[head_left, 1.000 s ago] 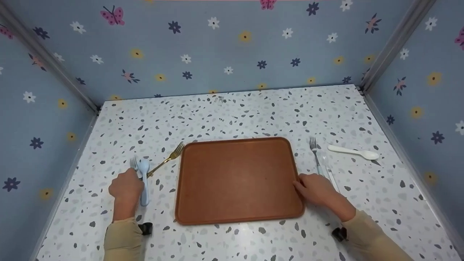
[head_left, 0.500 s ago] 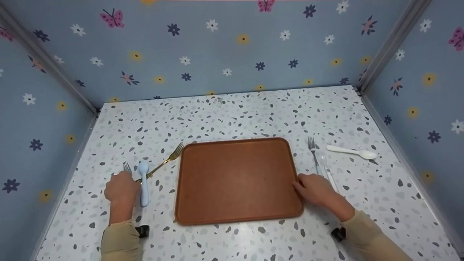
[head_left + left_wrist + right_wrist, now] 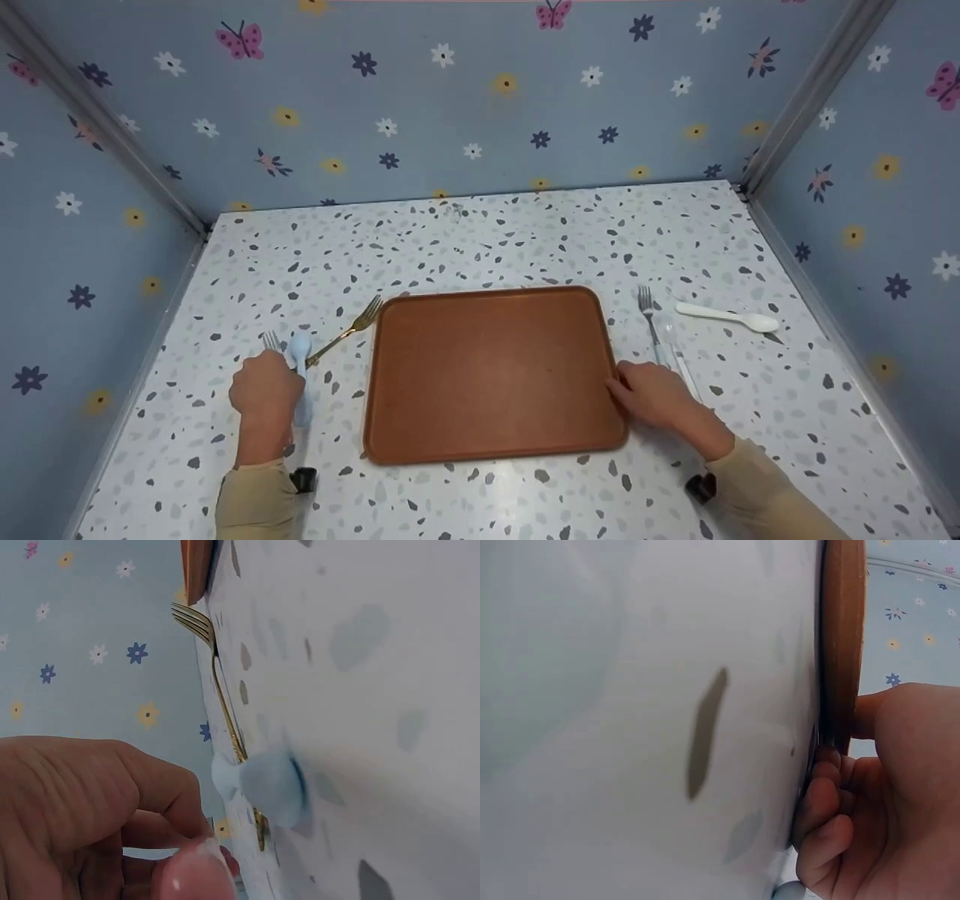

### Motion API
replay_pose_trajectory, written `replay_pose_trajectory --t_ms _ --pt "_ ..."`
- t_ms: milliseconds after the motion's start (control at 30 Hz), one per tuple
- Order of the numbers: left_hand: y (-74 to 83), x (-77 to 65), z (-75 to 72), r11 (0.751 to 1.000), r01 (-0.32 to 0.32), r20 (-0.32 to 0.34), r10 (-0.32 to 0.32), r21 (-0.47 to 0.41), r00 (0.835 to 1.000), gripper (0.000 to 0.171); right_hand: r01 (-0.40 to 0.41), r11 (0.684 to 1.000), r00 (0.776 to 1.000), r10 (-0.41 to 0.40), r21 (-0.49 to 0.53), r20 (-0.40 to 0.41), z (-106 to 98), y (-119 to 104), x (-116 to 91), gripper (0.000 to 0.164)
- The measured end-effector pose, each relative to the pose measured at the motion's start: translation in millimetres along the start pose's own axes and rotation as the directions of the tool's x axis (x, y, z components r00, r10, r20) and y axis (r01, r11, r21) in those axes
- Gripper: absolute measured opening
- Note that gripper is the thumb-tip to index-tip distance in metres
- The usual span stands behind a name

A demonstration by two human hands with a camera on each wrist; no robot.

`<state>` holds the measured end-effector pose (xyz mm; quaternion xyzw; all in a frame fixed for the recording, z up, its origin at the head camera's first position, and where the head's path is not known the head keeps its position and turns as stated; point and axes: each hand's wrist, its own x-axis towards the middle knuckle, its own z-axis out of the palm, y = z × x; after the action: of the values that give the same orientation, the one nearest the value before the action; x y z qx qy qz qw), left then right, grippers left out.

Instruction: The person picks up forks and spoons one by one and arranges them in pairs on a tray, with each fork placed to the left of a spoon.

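Observation:
My left hand [image 3: 266,386] pinches a fork [image 3: 271,342] between thumb and fingers; its silver tines poke out past the knuckles and most of the handle is hidden. Beside it, a pale blue spoon [image 3: 300,349] lies on the table, its handle partly behind the hand in the head view. A gold fork [image 3: 360,321] slants under that spoon, tines toward the brown tray [image 3: 495,375]. My right hand [image 3: 656,394] grips the tray's right rim, thumb over the edge. In the right wrist view the other fingers curl at the underside of the rim [image 3: 844,637].
Right of the tray lie a fork [image 3: 651,315] with a pale blue handle, a clear-and-white utensil [image 3: 682,364] partly behind the right forearm, and a white spoon [image 3: 727,315]. Flower-patterned walls [image 3: 480,97] enclose the speckled table [image 3: 480,240] at the back and sides.
My left hand first shifted left with the fork, away from the blue spoon, then came back right and now overlaps the spoon's handle. The right hand and tray stay put.

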<state>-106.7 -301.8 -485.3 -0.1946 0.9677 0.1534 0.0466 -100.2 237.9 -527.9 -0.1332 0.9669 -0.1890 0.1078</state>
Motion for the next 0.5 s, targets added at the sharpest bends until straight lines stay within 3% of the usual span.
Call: replay_pose_trajectory --t_ms 500 --pt "44.1 -8.7 -2.3 0.997 -0.079 -0.056 0.079 0.007 0.995 0.014 -0.009 1.0 1.0 0.009 0.016 0.017 -3 1 1 0.028"
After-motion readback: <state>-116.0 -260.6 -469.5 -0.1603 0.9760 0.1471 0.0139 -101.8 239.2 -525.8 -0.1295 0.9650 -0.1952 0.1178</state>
